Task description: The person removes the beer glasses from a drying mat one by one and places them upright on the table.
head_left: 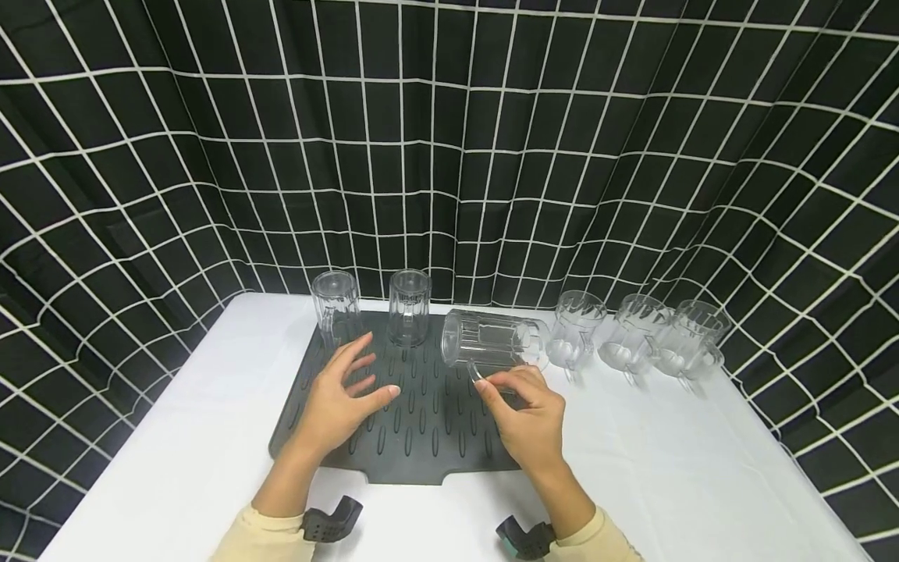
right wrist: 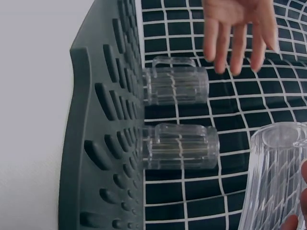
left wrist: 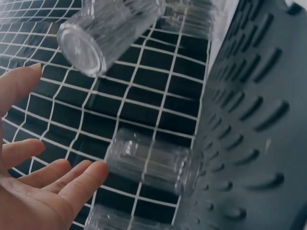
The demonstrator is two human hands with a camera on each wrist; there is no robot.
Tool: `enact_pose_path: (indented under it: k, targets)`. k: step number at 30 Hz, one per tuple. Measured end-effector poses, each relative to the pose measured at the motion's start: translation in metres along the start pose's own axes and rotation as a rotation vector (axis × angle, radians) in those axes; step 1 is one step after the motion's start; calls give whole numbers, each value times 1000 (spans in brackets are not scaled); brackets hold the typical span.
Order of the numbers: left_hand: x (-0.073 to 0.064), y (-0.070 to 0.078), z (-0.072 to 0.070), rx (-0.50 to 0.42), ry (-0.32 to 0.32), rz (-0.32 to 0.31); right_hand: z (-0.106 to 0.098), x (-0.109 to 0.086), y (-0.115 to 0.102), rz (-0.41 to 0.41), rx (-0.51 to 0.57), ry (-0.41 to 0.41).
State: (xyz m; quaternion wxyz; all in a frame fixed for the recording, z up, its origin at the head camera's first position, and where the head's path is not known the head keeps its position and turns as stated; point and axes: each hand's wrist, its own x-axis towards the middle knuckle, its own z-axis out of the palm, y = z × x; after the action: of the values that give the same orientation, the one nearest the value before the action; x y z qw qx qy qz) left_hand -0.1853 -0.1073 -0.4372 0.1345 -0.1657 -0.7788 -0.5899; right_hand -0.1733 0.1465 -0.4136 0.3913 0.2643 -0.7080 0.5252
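My right hand [head_left: 530, 414] pinches the handle of a clear glass mug [head_left: 492, 339] between thumb and fingers. That mug lies sideways in the air over the right part of a dark drying mat [head_left: 421, 460], its base turned left and its mouth right. My left hand [head_left: 340, 398] is over the mat's left half, fingers spread and holding nothing, apart from the mug. Behind it, two more glass mugs stand base up on the mat, one at the back left corner [head_left: 335, 304] and another beside it [head_left: 409, 308].
Three clear mugs stand mouth up in a row on the white tablecloth [head_left: 702, 468] at the right: a near one [head_left: 577, 328], a middle one [head_left: 632, 336] and an outer one [head_left: 691, 339]. A black curtain with white grid lines [head_left: 435, 156] encloses the table's back and sides.
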Motion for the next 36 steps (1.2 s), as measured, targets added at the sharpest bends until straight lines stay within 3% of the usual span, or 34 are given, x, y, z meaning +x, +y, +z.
enact_pose_path:
  k: [11, 22, 29, 36]
  targets:
    - [14, 12, 18, -42, -27, 9, 10, -21, 28, -64, 5, -41]
    - [16, 13, 25, -124, -78, 5, 22, -30, 21, -120, 16, -134]
    - [15, 10, 27, -107, -88, -4, 26, -34, 20, -156, -7, -173]
    - [12, 10, 31, -63, -94, -53, 28, -37, 19, -161, -14, -222]
